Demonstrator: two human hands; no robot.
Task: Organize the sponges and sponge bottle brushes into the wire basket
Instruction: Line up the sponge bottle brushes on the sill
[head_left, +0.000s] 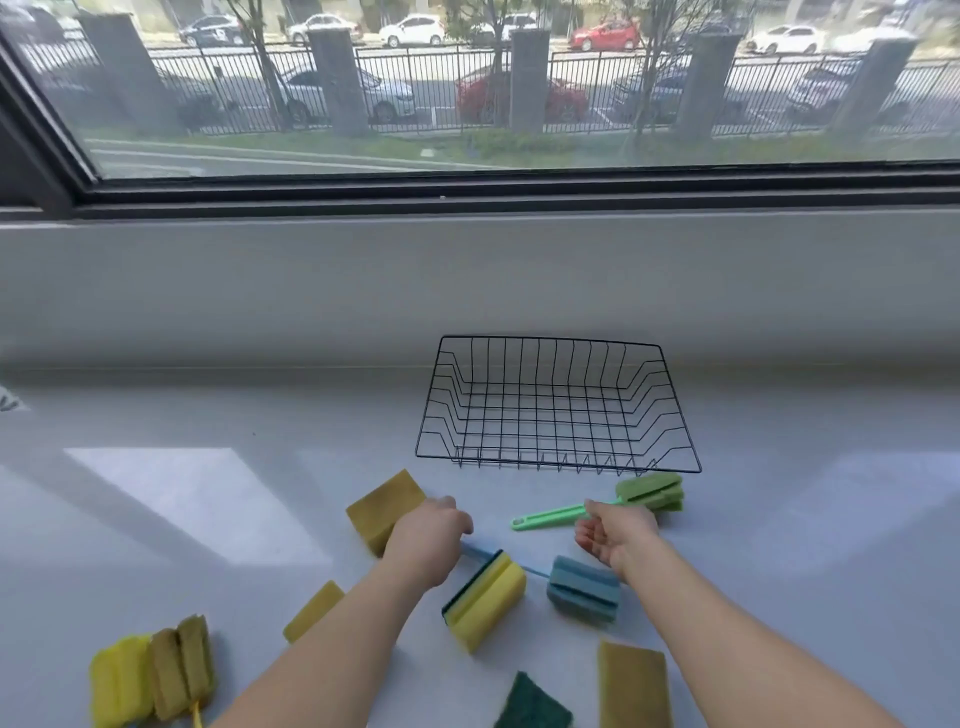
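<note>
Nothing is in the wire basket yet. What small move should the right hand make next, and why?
Probably close on the green bottle brush by its handle: the right hand is open beside it, and the brush lies just before the empty wire basket.

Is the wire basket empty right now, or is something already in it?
Empty. Only bare wire and counter show inside the wire basket; the green bottle brush lies just outside its front rim.

Wire basket (558, 405), left hand (428, 540) at ochre sponge (382, 506), right hand (615, 535) beside green brush (649, 492)
</note>
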